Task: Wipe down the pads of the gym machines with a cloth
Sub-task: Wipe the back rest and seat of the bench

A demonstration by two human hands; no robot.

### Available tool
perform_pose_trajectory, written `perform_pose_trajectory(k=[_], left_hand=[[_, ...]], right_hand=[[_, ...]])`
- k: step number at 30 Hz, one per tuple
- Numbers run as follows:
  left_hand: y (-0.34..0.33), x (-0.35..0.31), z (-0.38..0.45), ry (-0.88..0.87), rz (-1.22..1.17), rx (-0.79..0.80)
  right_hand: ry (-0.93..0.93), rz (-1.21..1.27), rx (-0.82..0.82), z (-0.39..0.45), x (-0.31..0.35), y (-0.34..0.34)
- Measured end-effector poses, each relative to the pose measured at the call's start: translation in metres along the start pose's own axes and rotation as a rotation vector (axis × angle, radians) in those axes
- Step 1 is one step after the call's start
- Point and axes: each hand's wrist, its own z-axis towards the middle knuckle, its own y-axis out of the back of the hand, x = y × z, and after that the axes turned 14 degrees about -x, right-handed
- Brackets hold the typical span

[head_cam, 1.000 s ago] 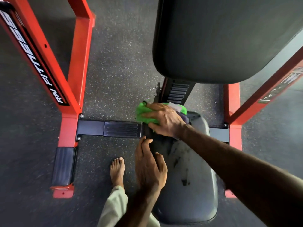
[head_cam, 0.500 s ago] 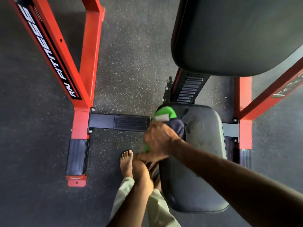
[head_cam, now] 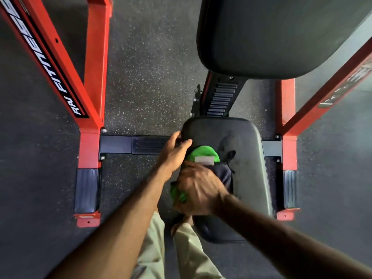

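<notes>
A black seat pad lies below me in the middle of the view, scuffed with dark marks. My right hand grips a bunched green and dark cloth and presses it on the pad's left part. My left hand holds the pad's far left corner, fingers curled over its edge. A larger black back pad hangs above, at the top right.
Orange machine frame bars stand left and right of the seat. A black cross bar runs along the speckled rubber floor. A toothed adjuster rail links the pads. My legs in light trousers are below.
My left hand has moved up from the seat's near side to its far left corner. My right hand has dragged the cloth back toward me along the pad's left side.
</notes>
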Motion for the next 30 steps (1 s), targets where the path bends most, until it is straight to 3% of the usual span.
perform_pose_trajectory(k=[1,3,5,9,12,14,17,18,20,22,24,26,27,30], left_hand=[[-0.004,-0.004,0.003,-0.004,0.040,-0.009],[-0.012,-0.006,0.003,-0.013,0.119,-0.007],[-0.021,-0.009,-0.002,-0.053,0.227,-0.009],[-0.029,0.000,-0.016,-0.066,0.186,-0.050],[-0.025,0.000,-0.015,-0.053,0.159,-0.046],[-0.026,0.002,-0.012,-0.067,0.174,-0.054],[-0.033,0.004,-0.022,-0.063,0.199,-0.062],[-0.033,0.005,-0.023,-0.069,0.202,-0.072],[-0.030,0.003,-0.022,-0.095,0.220,-0.084],[-0.031,-0.001,-0.023,-0.090,0.319,-0.072],[-0.036,-0.002,-0.033,-0.183,0.418,-0.153],[-0.043,-0.002,-0.047,-0.400,0.419,-0.237],[-0.046,-0.003,-0.052,-0.490,0.429,-0.247],[-0.050,0.003,-0.056,-0.650,0.492,-0.244]], right_hand=[[0.022,0.138,0.012,-0.013,0.012,-0.014],[-0.012,0.320,-0.167,-0.029,0.021,-0.026],[0.154,0.182,-0.012,-0.035,0.014,-0.016],[-0.156,0.163,-0.141,-0.015,0.014,0.010],[0.075,0.151,-0.018,-0.029,0.028,-0.005],[0.107,0.201,-0.076,-0.032,0.012,-0.001],[-0.169,0.220,-0.229,-0.033,0.012,-0.001],[-0.163,0.211,-0.191,-0.035,0.024,-0.009],[0.040,0.205,-0.182,-0.055,0.042,-0.020],[0.030,0.267,-0.324,-0.070,0.030,-0.014],[-0.304,0.285,-0.621,-0.078,0.020,-0.007],[-0.626,0.240,-0.758,-0.087,0.035,-0.010],[-0.637,0.176,-0.734,-0.091,0.052,-0.017],[-0.400,0.048,-0.636,-0.119,0.058,-0.025]])
